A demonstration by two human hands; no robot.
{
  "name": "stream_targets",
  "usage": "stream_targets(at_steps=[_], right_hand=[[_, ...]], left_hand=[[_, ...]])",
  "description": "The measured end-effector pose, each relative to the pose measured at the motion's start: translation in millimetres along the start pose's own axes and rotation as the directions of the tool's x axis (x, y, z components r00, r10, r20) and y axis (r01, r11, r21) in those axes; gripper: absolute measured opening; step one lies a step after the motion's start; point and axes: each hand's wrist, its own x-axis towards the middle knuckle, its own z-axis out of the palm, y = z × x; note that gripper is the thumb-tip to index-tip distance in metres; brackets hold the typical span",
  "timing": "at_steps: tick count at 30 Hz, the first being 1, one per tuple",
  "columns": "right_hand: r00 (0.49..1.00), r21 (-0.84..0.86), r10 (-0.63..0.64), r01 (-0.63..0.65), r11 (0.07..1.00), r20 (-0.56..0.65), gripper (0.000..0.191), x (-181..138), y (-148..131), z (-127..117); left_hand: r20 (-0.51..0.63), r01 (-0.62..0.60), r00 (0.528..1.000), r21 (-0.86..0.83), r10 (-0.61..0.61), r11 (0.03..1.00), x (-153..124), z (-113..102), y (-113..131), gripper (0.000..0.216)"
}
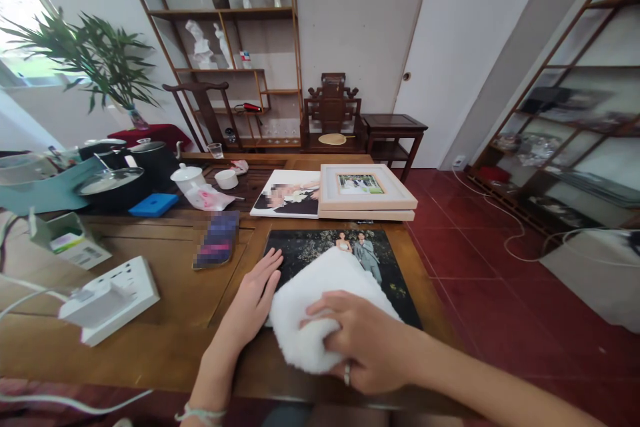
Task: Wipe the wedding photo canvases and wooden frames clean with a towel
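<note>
A dark photo panel [400,290] showing two people in wedding clothes lies flat on the wooden table, close to me. My right hand [363,340] grips a bunched white fluffy cloth [320,287], its fingers pressed into the folds. The cloth rests on the panel and covers much of its middle and lower part. Against the panel's left edge lies my left hand [255,297], fingers stretched out and flat, holding nothing. Just behind the panel are a white-edged photo print [285,193] and a light wooden picture frame [325,199] stacked on another frame.
On the left of the table [180,307] stand a white power strip [123,297] with cables, an opened box [70,240], a phone [217,240], a blue block [154,205], a lidded pan [113,183] and a white teapot [187,177]. Red floor tiles [460,267] lie beyond its right edge.
</note>
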Motion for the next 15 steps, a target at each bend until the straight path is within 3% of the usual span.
stream_targets(at_steps=[3,6,10,15], right_hand=[[0.971,-0.036,0.215,-0.220,0.975,-0.102,0.015,3.1,19.4,-9.1],[0.921,-0.100,0.352,-0.371,0.923,-0.164,0.027,19.1,42.4,-15.9],[0.907,-0.130,0.381,-0.406,0.905,-0.182,0.037,55.4,65.8,-19.9],[0.915,-0.158,0.364,-0.391,0.907,-0.175,0.038,99.7,73.6,-15.8]], left_hand=[[0.009,-0.032,0.999,0.047,0.032,0.998,1.3,3.4,-3.8,0.042],[0.004,-0.050,0.999,0.061,0.050,0.997,1.6,4.1,-4.9,0.042],[-0.005,-0.055,0.998,0.067,0.056,0.996,1.6,3.0,-3.4,0.040],[-0.009,-0.048,0.999,0.083,0.049,0.995,1.1,2.9,-2.8,0.039]])
